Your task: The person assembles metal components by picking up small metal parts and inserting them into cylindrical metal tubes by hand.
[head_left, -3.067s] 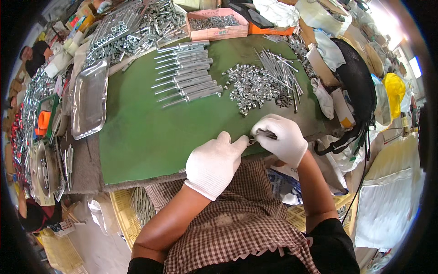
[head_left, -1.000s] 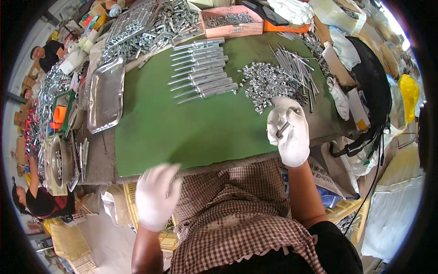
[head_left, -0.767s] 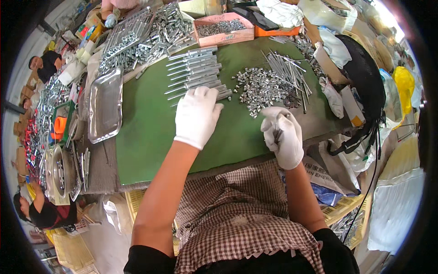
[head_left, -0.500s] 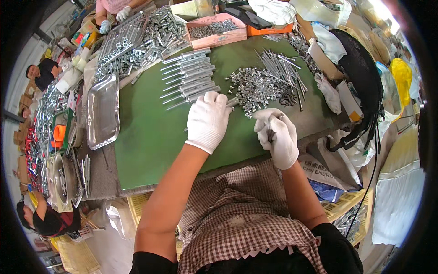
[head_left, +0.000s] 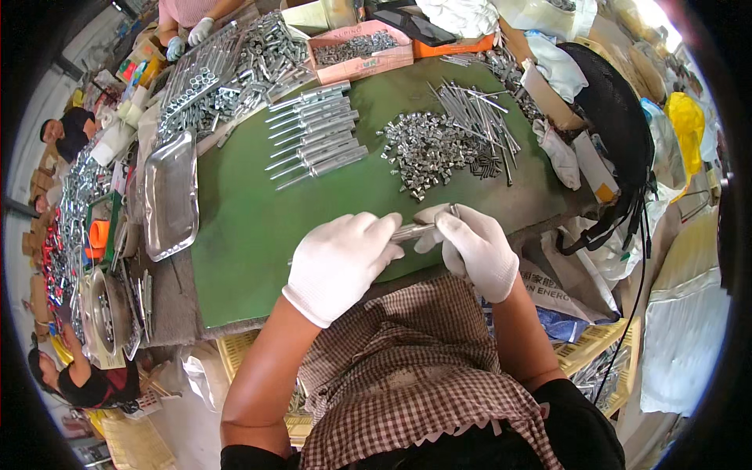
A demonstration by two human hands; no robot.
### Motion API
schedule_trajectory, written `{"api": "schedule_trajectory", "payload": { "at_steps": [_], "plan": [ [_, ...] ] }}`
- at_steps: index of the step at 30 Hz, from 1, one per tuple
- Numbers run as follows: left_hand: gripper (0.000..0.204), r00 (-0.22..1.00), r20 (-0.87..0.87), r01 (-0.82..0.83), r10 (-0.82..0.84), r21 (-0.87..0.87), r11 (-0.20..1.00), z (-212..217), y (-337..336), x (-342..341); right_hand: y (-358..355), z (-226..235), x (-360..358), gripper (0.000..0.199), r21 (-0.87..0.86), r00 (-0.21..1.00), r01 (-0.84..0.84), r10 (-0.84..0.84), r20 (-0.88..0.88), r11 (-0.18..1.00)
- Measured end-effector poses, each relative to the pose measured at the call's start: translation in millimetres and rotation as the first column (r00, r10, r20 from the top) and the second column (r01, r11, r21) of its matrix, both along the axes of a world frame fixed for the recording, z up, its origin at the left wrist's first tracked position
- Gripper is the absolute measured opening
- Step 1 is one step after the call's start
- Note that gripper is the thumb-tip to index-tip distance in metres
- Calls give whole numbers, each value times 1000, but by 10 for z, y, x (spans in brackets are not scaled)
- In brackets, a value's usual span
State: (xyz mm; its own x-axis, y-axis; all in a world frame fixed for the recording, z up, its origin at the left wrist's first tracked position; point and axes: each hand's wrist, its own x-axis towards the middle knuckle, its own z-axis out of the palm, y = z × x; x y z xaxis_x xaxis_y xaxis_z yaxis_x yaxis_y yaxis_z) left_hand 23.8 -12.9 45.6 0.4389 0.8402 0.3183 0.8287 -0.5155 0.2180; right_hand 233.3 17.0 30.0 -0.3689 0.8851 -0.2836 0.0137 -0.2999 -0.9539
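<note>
Both my hands wear white knitted gloves and meet over the near part of the green work mat [head_left: 235,258]. My left hand [head_left: 342,262] is closed around a silver metal tube [head_left: 412,231], with a thin rod end showing at its left. At the tube's right end my right hand [head_left: 479,249] pinches a small metal piece [head_left: 454,209], partly covered by the fingers. Beyond my hands lie a row of similar tubes with thin rods [head_left: 325,137], a heap of small metal fittings [head_left: 431,149] and a bundle of long thin rods [head_left: 482,113].
To the left sits a metal tray [head_left: 172,196], below a large heap of metal tubes [head_left: 266,55]. A pink box [head_left: 360,55] of small parts is at the far edge. On the right lies a black mesh bag [head_left: 611,117]. Other people are at the far left.
My left hand has drawn the tube nearer, away from the row. My right hand has moved left and up against the tube's end.
</note>
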Motion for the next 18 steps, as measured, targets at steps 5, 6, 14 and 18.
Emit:
{"api": "schedule_trajectory", "payload": {
  "at_steps": [5,6,14,18],
  "plan": [
    [34,996,87,-25,27,-21,999,-76,-89,12,17,-63,7,23,60,950,-94,72,305,994],
    [32,994,104,-25,29,-40,999,-116,-105,5,12,-74,9,23,61,949,-97,74,308,993],
    [28,978,181,-94,104,-64,994,-179,-108,51,3,-252,73,12,364,966,-93,-6,260,927],
    [26,971,199,-119,131,-74,990,-202,-103,65,14,-197,65,11,330,964,-97,7,265,939]
  ]
}}
